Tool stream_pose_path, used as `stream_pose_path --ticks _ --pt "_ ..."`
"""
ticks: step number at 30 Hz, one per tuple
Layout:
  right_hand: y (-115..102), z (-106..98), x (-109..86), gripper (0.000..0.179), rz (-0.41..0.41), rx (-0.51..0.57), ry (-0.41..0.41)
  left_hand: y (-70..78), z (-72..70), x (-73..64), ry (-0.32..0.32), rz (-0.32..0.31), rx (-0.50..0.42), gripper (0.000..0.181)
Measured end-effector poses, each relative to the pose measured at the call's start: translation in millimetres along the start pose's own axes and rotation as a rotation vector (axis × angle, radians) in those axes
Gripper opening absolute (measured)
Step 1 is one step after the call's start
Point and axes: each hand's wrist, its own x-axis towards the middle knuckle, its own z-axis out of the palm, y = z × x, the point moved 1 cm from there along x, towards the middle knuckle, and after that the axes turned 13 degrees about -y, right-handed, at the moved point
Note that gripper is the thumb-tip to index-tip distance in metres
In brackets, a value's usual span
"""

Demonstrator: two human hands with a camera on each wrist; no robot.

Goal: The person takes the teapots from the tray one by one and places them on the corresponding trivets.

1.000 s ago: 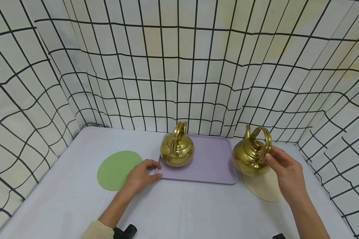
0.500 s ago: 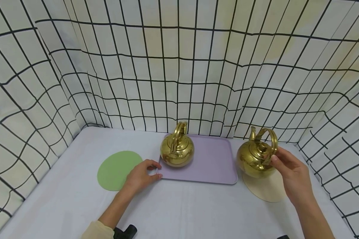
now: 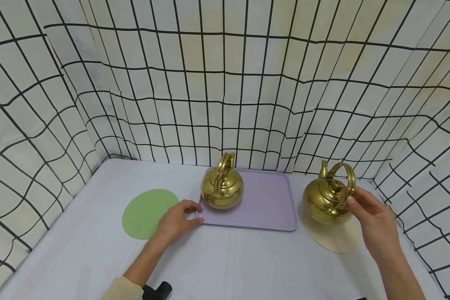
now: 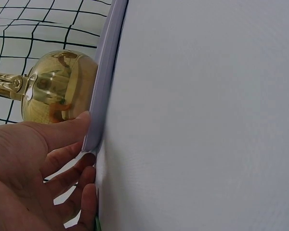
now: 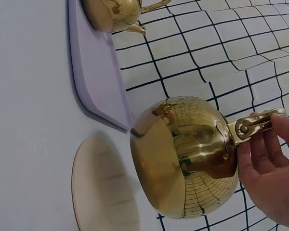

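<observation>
Since the earlier frame, your right hand (image 3: 378, 227) has carried the held kettle (image 3: 324, 202) a little farther right, clear of the tray's edge; your left hand (image 3: 176, 221) and the tray (image 3: 266, 202) have stayed where they were. Your right thumb and fingers pinch the kettle's handle at its near side, while your left thumb and fingers pinch the tray's near left corner. The held kettle hangs above the beige disc (image 3: 333, 241), with a gap between them in the right wrist view.

You have two kettles here: the one you hold and the other kettle (image 3: 223, 189), which stands on the left part of the tray. There is one tray, and there are two round mats (the beige one and the green disc (image 3: 144, 214), left of the tray).

The kettle in your grip is shiny and brass-coloured, with a squat round body, a ringed lid, an arched handle over the top and a spout towards the back wall (image 3: 213, 89). Its side mirrors the wall's dark grid. The tray is pale purple with a raised rim, lying on a white cloth (image 3: 247, 266).
</observation>
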Motion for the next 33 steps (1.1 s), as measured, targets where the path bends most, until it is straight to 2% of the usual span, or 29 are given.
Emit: stream_pose_path --ticks 21,33 --pt "4.2 -14.7 -8.7 0.042 0.03 0.014 0.007 0.9 0.2 -0.9 -0.001 -0.005 -0.01 0.027" --pt "7.7 -24.7 -14.2 0.042 0.025 0.059 0.006 2.3 -0.2 -1.2 -0.007 -0.015 -0.004 0.027"
